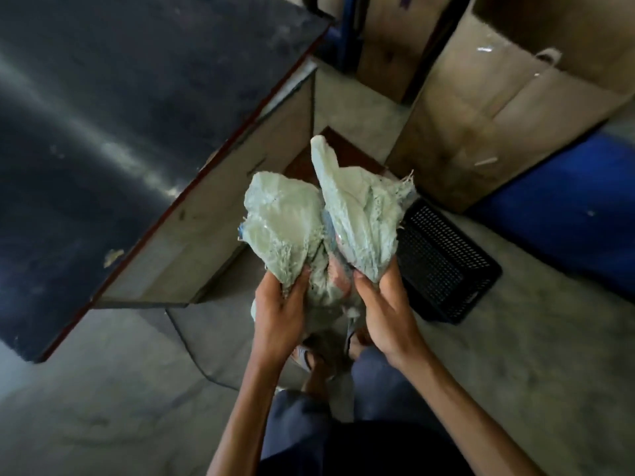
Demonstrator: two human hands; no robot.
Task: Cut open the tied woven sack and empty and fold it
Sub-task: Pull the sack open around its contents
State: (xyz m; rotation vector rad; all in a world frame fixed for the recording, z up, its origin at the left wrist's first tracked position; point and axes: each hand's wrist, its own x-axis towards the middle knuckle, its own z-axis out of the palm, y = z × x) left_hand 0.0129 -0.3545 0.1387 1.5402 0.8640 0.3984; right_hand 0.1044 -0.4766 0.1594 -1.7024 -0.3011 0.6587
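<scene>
1. The floor [515, 355] is bare grey concrete and fills the lower part of the view.
2. A table [120, 115] with a dark, scuffed top and a reddish edge takes up the upper left; its pale side panel slopes down toward the middle.
3. A large cardboard box [498, 108] stands open at the upper right, with strips of tape on its side, and a second brown box [388, 53] stands behind it.
4. Something blue [563, 207] lies at the right, just beside the big box; it is too blurred to say what it is.
5. A black plastic basket [446, 262] with a perforated wall sits on the floor to the right of the hands, near the big box.
6. The sack [295, 231], pale green and woven, is held up in mid-air in front of the person, above the floor between the table and the basket. It is bunched into two crumpled lobes with frayed threads along the edges.
7. The left hand [278, 317] is clenched on the lower end of the left lobe.
8. The right hand [385, 314] grips the lower end of the right lobe, thumb pressed on the cloth.
9. Below the hands, the person's dark blue trousers [378, 389] and a sandalled foot [305, 355] show.
</scene>
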